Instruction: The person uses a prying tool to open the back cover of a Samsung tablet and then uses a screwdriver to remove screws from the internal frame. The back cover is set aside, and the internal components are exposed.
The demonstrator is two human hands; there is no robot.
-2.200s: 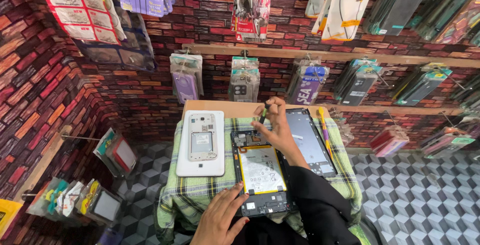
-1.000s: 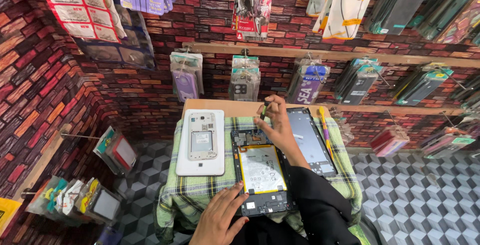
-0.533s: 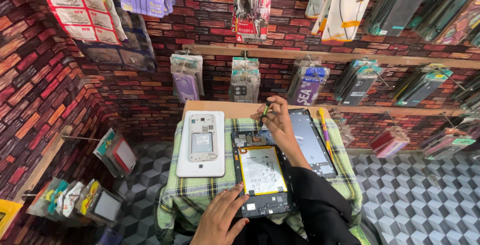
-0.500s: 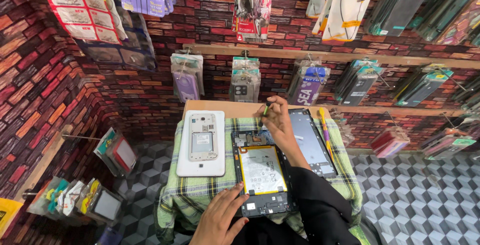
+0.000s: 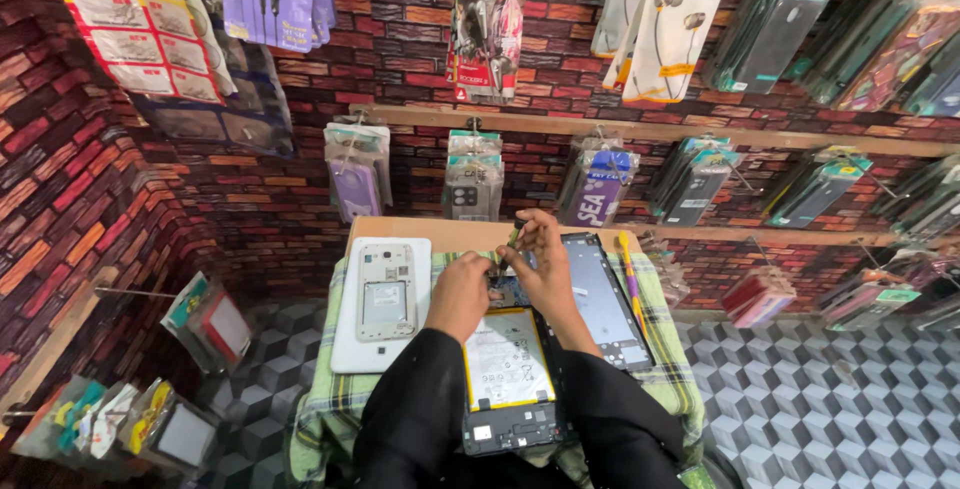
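Both hands (image 5: 505,274) forward, close together, fingers curled.

White back cover (image 5: 384,294), detached screen (image 5: 607,299), yellow tool (image 5: 630,274), checked cloth (image 5: 330,399)

glossy glass screen panel (image 5: 605,299), woven checked cloth (image 5: 330,404), smooth white plastic cover (image 5: 383,302), wooden table (image 5: 420,232).

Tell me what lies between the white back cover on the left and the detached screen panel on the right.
In the head view, the opened tablet with its white battery lies between the white back cover and the screen panel, with the left hand and right hand over its top end.
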